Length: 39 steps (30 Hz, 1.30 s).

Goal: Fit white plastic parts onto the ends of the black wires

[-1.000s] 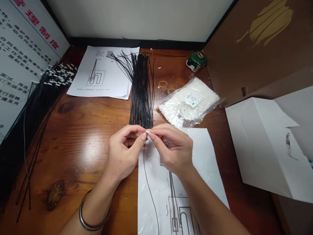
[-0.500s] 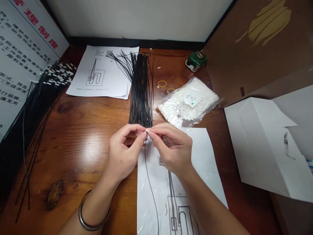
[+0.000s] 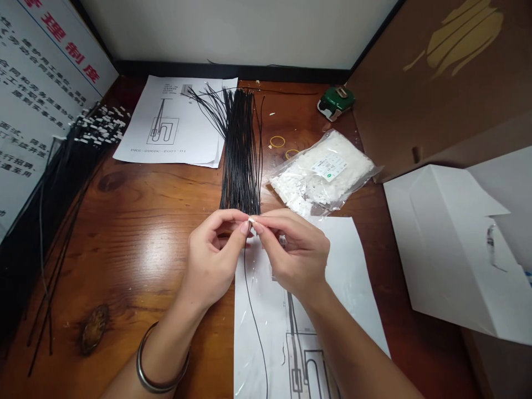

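Note:
My left hand (image 3: 214, 260) is closed in a pinch on a thin black wire (image 3: 254, 307), which hangs from the fingertips over a printed sheet. Against its fingertips, my right hand (image 3: 297, 255) pinches a tiny white connector piece (image 3: 251, 220) at the wire's upper end. How far the wire sits inside the piece is hidden by the fingers. Just beyond both hands lies a bundle of black wires (image 3: 239, 149). A clear bag of small white pieces (image 3: 328, 172) rests to the right of the bundle.
Drawing sheets (image 3: 137, 138) lie at the back left; another drawing sheet (image 3: 257, 354) is under my hands. Black wires with white ends (image 3: 102, 127) fill the left side. A green tape measure (image 3: 336, 102), yellow rubber bands (image 3: 277, 142) and a white box (image 3: 449, 249) are on the right.
Both hands stay together in nearly the same place, still pinching the wire and white piece. The hanging wire has swung slightly left, and the whole view has shifted a little.

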Available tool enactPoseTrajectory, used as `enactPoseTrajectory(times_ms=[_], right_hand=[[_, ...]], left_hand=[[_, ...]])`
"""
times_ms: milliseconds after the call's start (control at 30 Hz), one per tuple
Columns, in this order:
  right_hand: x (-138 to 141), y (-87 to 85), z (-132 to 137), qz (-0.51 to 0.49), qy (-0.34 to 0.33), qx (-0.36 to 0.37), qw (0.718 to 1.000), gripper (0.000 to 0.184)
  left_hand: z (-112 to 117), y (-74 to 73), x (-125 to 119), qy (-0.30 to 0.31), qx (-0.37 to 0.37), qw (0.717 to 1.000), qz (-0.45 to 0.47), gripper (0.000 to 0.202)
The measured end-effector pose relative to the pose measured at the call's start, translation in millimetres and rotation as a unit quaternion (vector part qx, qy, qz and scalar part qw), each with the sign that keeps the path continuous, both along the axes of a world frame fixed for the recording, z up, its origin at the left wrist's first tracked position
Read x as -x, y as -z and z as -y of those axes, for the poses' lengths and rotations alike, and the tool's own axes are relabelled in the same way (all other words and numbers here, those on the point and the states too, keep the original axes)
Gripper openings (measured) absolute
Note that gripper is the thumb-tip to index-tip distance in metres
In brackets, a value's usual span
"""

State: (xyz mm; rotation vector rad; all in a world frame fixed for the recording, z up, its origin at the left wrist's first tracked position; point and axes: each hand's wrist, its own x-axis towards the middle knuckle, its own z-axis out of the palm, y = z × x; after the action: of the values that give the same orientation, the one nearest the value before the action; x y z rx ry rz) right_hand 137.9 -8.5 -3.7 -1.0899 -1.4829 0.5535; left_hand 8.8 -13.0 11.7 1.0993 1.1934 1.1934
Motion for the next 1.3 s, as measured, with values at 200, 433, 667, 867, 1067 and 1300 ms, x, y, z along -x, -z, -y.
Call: enactPoseTrajectory(times_ms=[200,433,667,867,1067,1300], right_hand=[[0.9,4.0,-0.9,0.050,0.043,-0.077,0.995,0.022],[-1.2,5.6,-2.1,0.119,0.051,-0.113,0.985,0.021],[-1.5,3.9,-1.6,0.129,0.051,-0.103,0.985,0.020],[-1.9,3.2,-2.7,0.120,0.024,-0.098,0.988,0.018],[-2.3,2.5,-2.6,0.114,0.006,-0.097,0.989,0.019],[0.7,3.2,-0.7,0.092,0.018,-0.086,0.992,0.018]], left_hand=[[-1.4,-3.1,-0.6,0.015,0.029,0.999,0.020,0.013],[-3.5,-3.2,0.9,-0.009,0.040,0.999,-0.005,0.008],[-4.0,-3.8,0.6,-0.015,0.053,0.998,-0.003,0.009],[-5.7,-4.5,0.9,-0.013,0.052,0.999,0.007,0.010],[-5.1,-5.7,2.1,-0.001,0.047,0.999,0.001,0.014],[-4.3,-6.9,2.0,0.002,0.043,0.999,0.016,0.014]])
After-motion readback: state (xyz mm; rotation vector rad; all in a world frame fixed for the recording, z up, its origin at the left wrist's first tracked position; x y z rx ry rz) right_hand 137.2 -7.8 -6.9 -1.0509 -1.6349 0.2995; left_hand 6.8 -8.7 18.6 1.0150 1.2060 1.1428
